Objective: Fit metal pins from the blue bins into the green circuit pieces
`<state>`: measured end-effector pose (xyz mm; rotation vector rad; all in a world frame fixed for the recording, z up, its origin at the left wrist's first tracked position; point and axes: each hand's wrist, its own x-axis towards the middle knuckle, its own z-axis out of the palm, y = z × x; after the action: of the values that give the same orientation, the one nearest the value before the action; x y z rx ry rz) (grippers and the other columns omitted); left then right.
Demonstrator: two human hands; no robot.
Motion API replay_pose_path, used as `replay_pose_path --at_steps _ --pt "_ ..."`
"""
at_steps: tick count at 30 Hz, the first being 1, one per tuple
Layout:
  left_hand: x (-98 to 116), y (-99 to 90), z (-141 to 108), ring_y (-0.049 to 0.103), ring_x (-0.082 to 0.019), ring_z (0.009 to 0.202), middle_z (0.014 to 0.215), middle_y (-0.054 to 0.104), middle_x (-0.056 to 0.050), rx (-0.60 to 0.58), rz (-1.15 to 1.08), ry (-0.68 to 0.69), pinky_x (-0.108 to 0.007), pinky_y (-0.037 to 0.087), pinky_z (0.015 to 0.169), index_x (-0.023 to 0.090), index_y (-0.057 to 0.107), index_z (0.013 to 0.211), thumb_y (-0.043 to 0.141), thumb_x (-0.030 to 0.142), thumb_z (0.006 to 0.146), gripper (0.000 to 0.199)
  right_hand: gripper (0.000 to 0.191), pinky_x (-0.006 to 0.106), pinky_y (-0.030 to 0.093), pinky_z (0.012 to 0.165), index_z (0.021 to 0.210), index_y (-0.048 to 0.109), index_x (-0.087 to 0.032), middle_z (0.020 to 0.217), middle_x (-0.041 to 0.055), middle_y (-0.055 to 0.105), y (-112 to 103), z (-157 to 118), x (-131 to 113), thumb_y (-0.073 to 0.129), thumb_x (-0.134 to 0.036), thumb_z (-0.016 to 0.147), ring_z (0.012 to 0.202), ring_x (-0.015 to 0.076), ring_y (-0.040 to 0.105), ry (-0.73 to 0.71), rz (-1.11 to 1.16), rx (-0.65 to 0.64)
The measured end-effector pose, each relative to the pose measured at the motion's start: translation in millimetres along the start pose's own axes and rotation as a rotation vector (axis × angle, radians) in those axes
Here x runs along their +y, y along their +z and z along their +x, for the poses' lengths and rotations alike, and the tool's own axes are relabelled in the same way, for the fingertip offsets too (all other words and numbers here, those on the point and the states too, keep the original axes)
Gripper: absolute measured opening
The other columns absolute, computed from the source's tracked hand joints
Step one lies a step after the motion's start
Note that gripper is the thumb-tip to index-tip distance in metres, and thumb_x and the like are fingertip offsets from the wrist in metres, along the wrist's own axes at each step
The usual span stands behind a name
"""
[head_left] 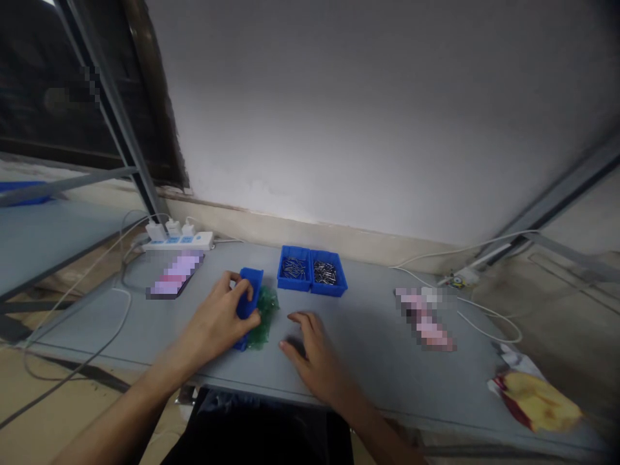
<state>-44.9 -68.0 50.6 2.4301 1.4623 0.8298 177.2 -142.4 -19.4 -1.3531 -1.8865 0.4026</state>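
Note:
My left hand [225, 313] is closed on a blue plastic bin [252, 284], which is tipped on its side. Against the bin's open side lies a heap of small translucent green pieces [264, 316] on the grey table; their exact kind is too small to tell. To the right of the heap, my right hand [317, 358] hovers or rests low over the tabletop, its fingers apart and nothing held in them. Behind both hands stand two blue bins side by side: the left bin [293, 284] contains screws or nails, the right bin [330, 289] short metal fasteners.
A white power strip [203, 241] with plugs and cables sits at the table's back left, near a phone [179, 274]. On the right lie another phone-like object [429, 326], a loose cable [513, 329] and a yellow-and-red wrapper [542, 400]. A wall bounds the back.

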Motion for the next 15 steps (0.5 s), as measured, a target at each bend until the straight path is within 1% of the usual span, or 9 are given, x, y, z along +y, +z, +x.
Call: replay_pose_path --at_steps 3,6,8,10,13,15 --pt "15 6.6 1 0.059 -0.025 0.091 0.110 0.052 -0.007 -0.018 0.009 0.049 -0.041 0.051 0.080 0.025 0.057 0.093 0.067 0.034 0.077 0.021 0.044 0.048 0.047 0.107 0.135 0.047 -0.023 0.131 0.0124 0.053 -4 -1 6 0.062 -0.033 0.094 0.124 0.0274 0.053 0.009 -0.033 0.025" --pt "17 7.4 5 0.059 -0.026 0.094 0.109 0.052 -0.007 -0.021 -0.014 0.064 -0.041 0.051 0.082 0.024 0.058 0.088 0.067 0.031 0.076 0.017 0.049 0.051 0.046 0.108 0.136 0.049 -0.024 0.135 0.0132 0.052 -10 3 8 0.066 -0.037 0.092 0.128 0.0296 0.050 -0.057 -0.084 -0.017" --pt "10 4.3 7 0.059 -0.025 0.095 0.106 0.052 -0.006 0.010 -0.054 0.030 -0.041 0.051 0.087 0.023 0.058 0.086 0.067 0.031 0.076 0.015 0.047 0.053 0.046 0.108 0.134 0.053 -0.026 0.137 0.0125 0.052 -16 10 6 0.067 -0.041 0.092 0.130 0.0307 0.048 -0.133 -0.117 -0.078" --pt "0 -0.3 7 0.059 -0.024 0.096 0.106 0.052 -0.005 0.035 -0.078 -0.008 -0.039 0.049 0.091 0.023 0.059 0.085 0.066 0.033 0.077 0.015 0.043 0.053 0.044 0.109 0.134 0.054 -0.027 0.137 0.0113 0.053 -23 21 -1 0.064 -0.041 0.094 0.131 0.0301 0.047 -0.223 -0.152 -0.132" --pt "-14 -7.1 6 0.059 -0.023 0.097 0.107 0.052 -0.004 0.050 -0.085 -0.039 -0.036 0.048 0.091 0.022 0.060 0.086 0.065 0.038 0.078 0.018 0.034 0.051 0.038 0.116 0.134 0.056 -0.027 0.137 0.0086 0.055 -27 45 -16 0.052 -0.030 0.100 0.138 0.0262 0.041 -0.375 -0.197 -0.193" --pt "-21 -10.1 6 0.058 -0.023 0.097 0.107 0.053 -0.004 0.049 -0.096 -0.038 -0.036 0.048 0.091 0.022 0.061 0.086 0.065 0.040 0.078 0.020 0.032 0.050 0.038 0.116 0.131 0.059 -0.026 0.137 0.0080 0.055 -22 62 -24 0.051 -0.029 0.101 0.138 0.0249 0.041 -0.465 -0.213 -0.216"
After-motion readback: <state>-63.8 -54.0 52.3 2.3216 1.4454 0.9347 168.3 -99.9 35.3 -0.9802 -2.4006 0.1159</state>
